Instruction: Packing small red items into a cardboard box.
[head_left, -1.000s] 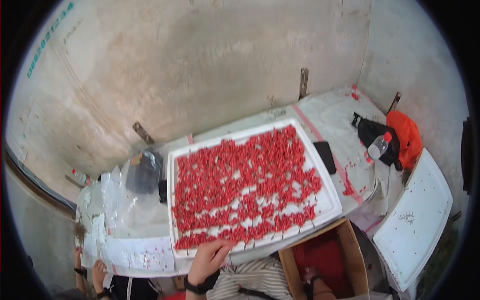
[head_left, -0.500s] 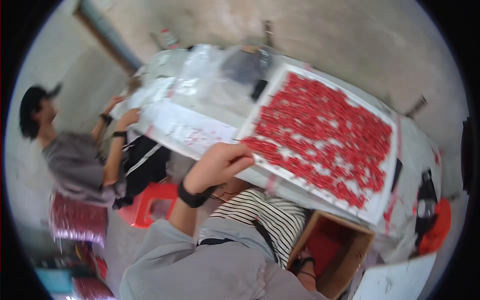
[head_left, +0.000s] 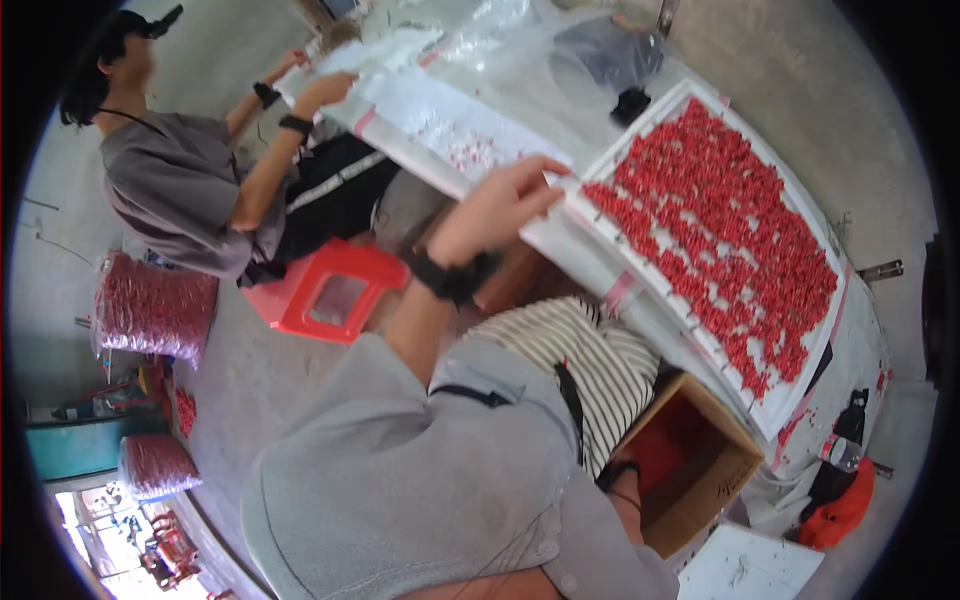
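My left hand (head_left: 500, 212), a black band round its wrist, is at the near left corner of a shallow white tray (head_left: 772, 412). Its fingers are bent, with a gap between thumb and forefinger, and nothing shows in them. Many small red pieces (head_left: 745, 215) lie spread over the tray; their kind is too small to tell. My right forearm (head_left: 628, 510) reaches down into an open cardboard box (head_left: 715, 485) beside my striped apron. Red stuff (head_left: 675, 445) shows inside the box. The right hand's fingers are hidden there.
A co-worker (head_left: 180, 190) works at the table's left end, by a white sheet (head_left: 405, 105) with scattered red bits. A red plastic stool (head_left: 345, 290) stands between us. Filled bags (head_left: 155, 305) are at the far left. An orange-red cap (head_left: 840, 510) and a bottle (head_left: 838, 452) lie at right.
The view has turned and shifted, so the tray appears farther right and more tilted. My left hand stays near the tray's corner, its fingers farther apart. My right arm remains in the box.
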